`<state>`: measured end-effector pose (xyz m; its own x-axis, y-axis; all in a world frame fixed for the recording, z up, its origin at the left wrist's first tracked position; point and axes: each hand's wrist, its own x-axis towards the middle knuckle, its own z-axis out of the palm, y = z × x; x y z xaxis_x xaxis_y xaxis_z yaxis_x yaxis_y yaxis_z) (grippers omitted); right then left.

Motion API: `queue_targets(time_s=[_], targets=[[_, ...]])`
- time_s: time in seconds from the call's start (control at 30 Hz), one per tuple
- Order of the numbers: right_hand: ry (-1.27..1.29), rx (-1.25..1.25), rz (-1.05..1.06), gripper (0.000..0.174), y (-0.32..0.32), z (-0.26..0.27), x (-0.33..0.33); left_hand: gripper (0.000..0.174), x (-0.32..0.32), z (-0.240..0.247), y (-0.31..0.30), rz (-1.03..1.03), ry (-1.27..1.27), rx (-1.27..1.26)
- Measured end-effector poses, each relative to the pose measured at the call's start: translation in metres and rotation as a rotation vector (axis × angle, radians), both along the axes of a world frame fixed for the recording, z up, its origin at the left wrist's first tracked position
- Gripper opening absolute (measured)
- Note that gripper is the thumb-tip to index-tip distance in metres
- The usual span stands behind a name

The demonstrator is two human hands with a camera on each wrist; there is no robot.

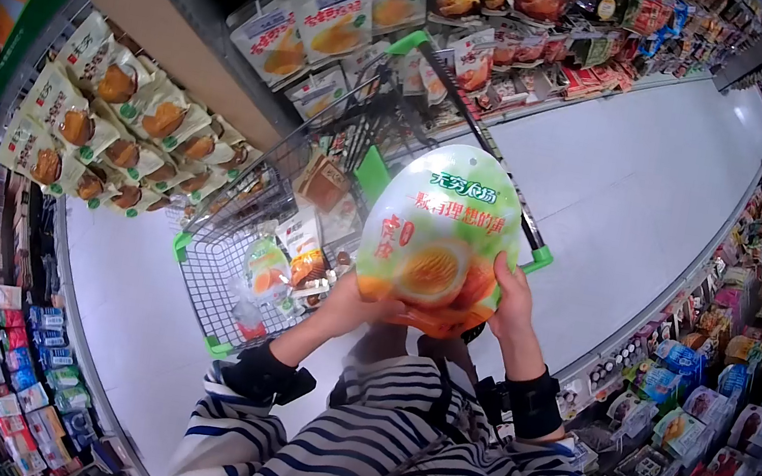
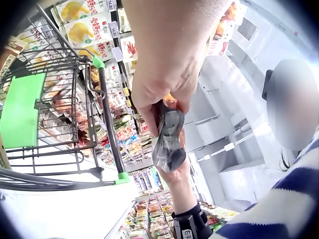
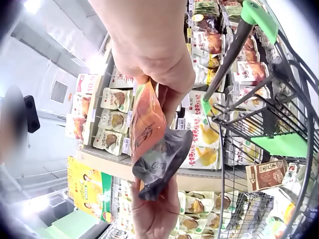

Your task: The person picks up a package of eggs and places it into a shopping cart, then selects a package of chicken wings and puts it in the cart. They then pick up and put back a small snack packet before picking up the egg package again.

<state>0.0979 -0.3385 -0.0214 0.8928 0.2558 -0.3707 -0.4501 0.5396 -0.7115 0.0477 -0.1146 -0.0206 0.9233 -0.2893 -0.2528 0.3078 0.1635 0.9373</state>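
Both hands hold an oval, egg-shaped snack bag [image 1: 439, 217] upright in front of the body, its printed face with a halved egg turned up to the head view. My left hand [image 1: 359, 302] grips the lower left edge, its fingers partly hidden behind the bag. On the right edge, my right hand [image 1: 512, 304] pinches the bag with the thumb on its front. The right wrist view shows the orange bottom fold [image 3: 148, 124] and a dark clear-plastic part [image 3: 162, 162] between the two hands.
A shopping cart [image 1: 203, 295] with green corners stands ahead and left, several packs inside, including one bag with an egg picture [image 1: 269, 265]. Hanging snack bags [image 1: 122, 142] line the left rack. Shelves [image 1: 725, 392] of packs run along the right, beside the pale floor [image 1: 631, 168].
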Motion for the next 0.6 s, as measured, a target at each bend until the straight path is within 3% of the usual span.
queue_targets(time_s=[0.27,0.33,0.47,0.6], targets=[[-0.082,0.042,-0.021,0.038,-0.104,-0.002,0.003,0.029,0.015,0.012,-0.099,-0.064,-0.023,0.01],[-0.096,0.053,-0.022,0.039,-0.139,0.005,0.002,0.029,0.017,0.012,-0.136,-0.044,-0.033,-0.025],[-0.13,0.046,-0.026,0.041,-0.215,0.005,0.001,0.037,0.02,0.008,-0.207,-0.103,-0.106,0.181],[-0.133,0.012,-0.095,0.042,-0.303,0.011,-0.01,0.039,0.033,0.014,-0.291,-0.214,-0.135,0.112]])
